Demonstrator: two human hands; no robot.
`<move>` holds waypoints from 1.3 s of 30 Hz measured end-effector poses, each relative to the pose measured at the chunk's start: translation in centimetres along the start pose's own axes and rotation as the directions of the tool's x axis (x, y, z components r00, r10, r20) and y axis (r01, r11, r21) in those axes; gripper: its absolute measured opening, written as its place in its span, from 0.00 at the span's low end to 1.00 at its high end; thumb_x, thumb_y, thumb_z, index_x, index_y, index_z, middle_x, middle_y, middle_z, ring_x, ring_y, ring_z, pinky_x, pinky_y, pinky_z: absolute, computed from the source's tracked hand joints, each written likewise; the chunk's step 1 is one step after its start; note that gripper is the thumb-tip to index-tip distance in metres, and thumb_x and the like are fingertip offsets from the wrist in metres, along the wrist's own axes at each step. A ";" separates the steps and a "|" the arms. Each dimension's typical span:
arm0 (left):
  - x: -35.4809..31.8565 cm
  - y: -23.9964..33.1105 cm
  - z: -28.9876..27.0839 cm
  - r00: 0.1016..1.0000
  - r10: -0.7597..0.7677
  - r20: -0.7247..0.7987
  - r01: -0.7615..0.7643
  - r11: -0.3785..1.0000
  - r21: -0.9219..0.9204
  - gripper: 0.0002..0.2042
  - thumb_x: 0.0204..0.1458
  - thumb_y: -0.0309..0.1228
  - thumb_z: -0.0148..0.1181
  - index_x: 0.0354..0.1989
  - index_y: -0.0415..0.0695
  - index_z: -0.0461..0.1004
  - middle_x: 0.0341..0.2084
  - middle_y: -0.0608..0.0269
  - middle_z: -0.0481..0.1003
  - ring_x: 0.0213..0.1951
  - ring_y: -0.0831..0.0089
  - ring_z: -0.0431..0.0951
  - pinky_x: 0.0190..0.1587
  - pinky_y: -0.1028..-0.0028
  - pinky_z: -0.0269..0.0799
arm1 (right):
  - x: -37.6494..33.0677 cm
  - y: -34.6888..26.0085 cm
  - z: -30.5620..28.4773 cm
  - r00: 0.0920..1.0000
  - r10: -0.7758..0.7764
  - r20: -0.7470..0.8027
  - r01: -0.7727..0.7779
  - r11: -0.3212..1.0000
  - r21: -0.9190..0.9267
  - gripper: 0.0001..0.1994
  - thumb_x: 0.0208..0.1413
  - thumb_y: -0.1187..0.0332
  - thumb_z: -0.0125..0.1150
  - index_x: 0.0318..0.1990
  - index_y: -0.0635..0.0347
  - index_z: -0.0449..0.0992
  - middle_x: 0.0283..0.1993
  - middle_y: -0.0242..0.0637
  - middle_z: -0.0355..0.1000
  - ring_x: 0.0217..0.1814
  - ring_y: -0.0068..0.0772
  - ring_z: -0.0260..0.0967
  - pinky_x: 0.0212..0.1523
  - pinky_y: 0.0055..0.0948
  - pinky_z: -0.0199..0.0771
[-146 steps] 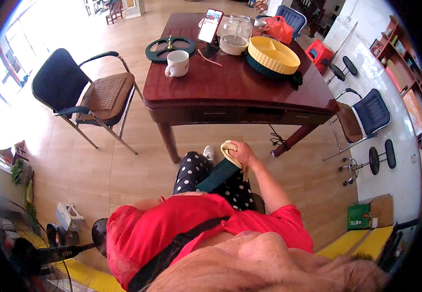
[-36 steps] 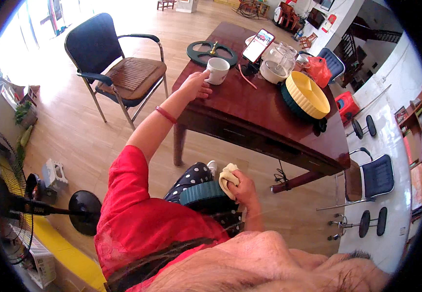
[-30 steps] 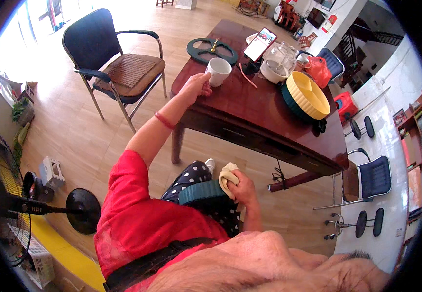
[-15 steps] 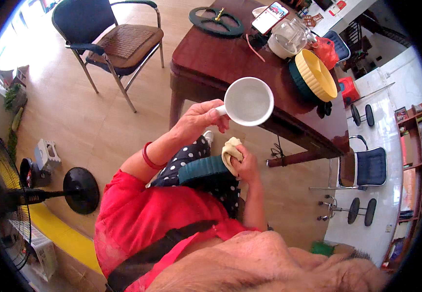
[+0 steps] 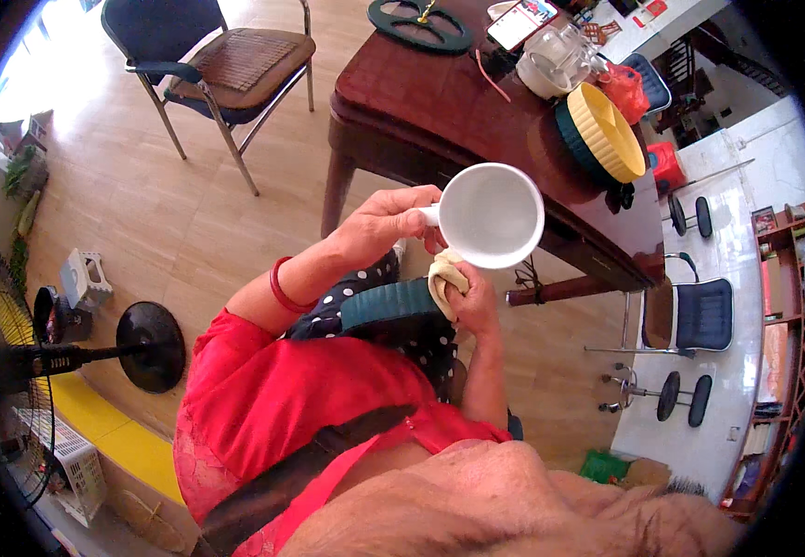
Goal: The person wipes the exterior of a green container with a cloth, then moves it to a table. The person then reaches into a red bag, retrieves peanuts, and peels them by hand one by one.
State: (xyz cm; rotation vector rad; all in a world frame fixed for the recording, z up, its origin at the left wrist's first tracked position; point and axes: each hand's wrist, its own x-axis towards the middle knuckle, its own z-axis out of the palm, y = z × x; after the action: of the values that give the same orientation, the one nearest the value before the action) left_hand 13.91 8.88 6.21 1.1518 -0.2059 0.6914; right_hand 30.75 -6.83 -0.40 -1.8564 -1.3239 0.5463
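Note:
My left hand is closed round the handle of a white cup, raised in front of me near the table edge. The cup's open mouth faces me, and its inside is pale with nothing distinct in it. Just below the cup, my right hand grips a cream cloth, bunched between the fingers. A dark green container with ribbed sides rests on my lap, against the polka-dot trousers. The cloth lies at this container's right end, close under the cup; whether cloth and cup touch I cannot tell.
On the dark red table stand a yellow divided tray, a green divided lid, glass cups and a phone. A chair stands at the far left, a floor fan nearer on the left.
The cup has come a little lower and to the right, nearer to me. My right hand with the cloth has shifted slightly, so cup and cloth are now closer together.

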 end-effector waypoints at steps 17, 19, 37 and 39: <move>10.6 -1.9 -8.2 0.748 -0.372 -0.549 0.440 0.898 -0.009 0.16 0.55 0.46 0.50 0.36 0.44 0.68 0.26 0.66 0.67 0.26 0.75 0.71 0.25 0.74 0.69 | -2.1 -0.6 -0.9 0.999 0.050 -0.017 -0.051 0.997 -0.056 0.14 0.44 0.61 0.59 0.39 0.54 0.73 0.35 0.44 0.72 0.38 0.48 0.70 0.37 0.38 0.70; 11.5 -2.0 -8.1 0.727 -0.359 -0.586 0.451 0.892 0.013 0.15 0.55 0.47 0.50 0.31 0.46 0.67 0.25 0.67 0.68 0.25 0.76 0.71 0.24 0.75 0.69 | -2.2 -0.2 -1.1 0.997 0.081 -0.002 -0.081 0.995 -0.053 0.15 0.43 0.60 0.59 0.39 0.54 0.73 0.35 0.44 0.72 0.38 0.49 0.70 0.37 0.39 0.69; -7.2 -6.5 -4.8 0.849 -0.524 0.070 0.409 0.734 0.542 0.35 0.45 0.52 0.61 0.56 0.41 0.59 0.47 0.55 0.68 0.47 0.67 0.69 0.51 0.68 0.64 | -1.5 2.8 -1.0 0.994 0.085 -0.075 -0.075 0.989 0.128 0.15 0.44 0.64 0.58 0.43 0.52 0.74 0.34 0.44 0.74 0.37 0.42 0.74 0.37 0.32 0.71; -9.3 -6.6 -3.9 0.786 -0.618 -0.002 0.484 0.615 0.623 0.43 0.38 0.52 0.67 0.58 0.39 0.56 0.49 0.52 0.66 0.53 0.62 0.65 0.57 0.64 0.59 | -1.2 5.9 -0.4 0.984 0.026 -0.175 0.004 0.986 0.168 0.15 0.46 0.67 0.57 0.44 0.56 0.74 0.34 0.44 0.74 0.37 0.37 0.74 0.38 0.31 0.71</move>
State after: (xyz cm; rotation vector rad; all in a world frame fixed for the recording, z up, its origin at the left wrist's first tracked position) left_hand 9.87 7.16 -5.05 1.7995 0.2215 0.0410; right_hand 34.12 -9.00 -4.95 -1.7318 -1.1165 0.4715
